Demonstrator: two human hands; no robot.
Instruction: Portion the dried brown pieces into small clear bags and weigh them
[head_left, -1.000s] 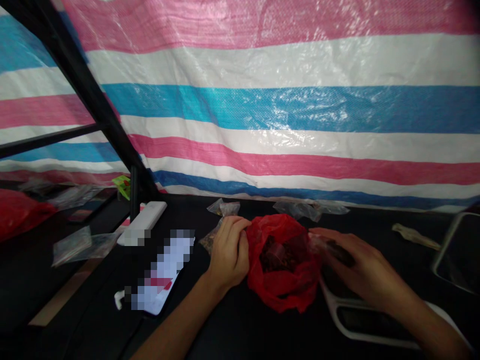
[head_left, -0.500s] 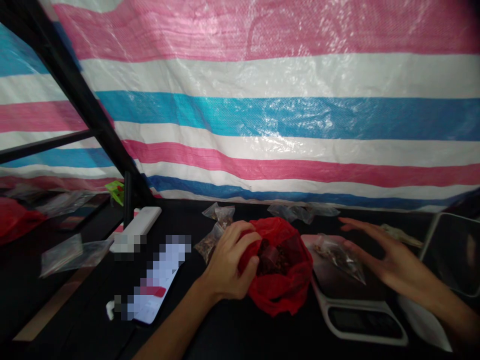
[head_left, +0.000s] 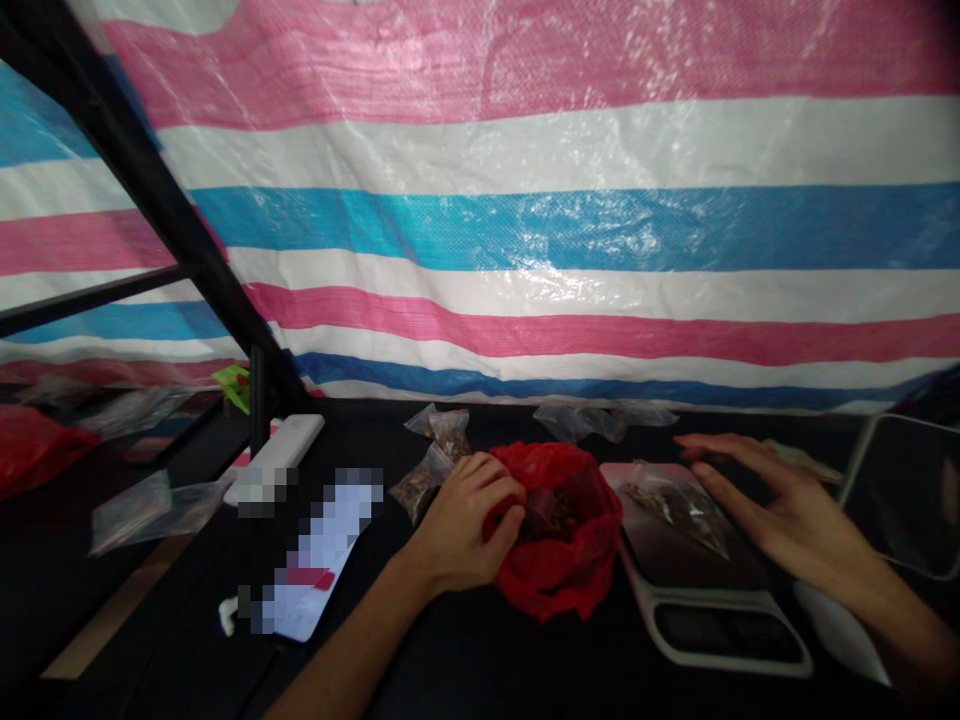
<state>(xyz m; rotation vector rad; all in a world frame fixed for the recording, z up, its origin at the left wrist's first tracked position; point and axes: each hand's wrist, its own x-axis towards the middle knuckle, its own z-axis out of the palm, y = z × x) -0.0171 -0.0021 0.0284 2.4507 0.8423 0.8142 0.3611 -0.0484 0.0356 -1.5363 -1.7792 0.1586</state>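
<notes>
Left hand (head_left: 472, 530) curled at red bag (head_left: 559, 590) — can't tell if gripping; right hand (head_left: 795, 520) spread near scale (head_left: 705, 577) — display (head_left: 727, 633) unreadable.

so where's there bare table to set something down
Bare black table shows in front of the red bag, between the left forearm and scale; another patch lies between the white device and filled pouches. It's crowded around the left hand, red bag and pouches.

I see a red bag (head_left: 559, 595) with brown bits (head_left: 556, 528); a white-rimmed scale (head_left: 651, 612) with a dark plate (head_left: 686, 565); my black table (head_left: 480, 665); a sheet (head_left: 525, 230) striped pink, white and blue.
</notes>
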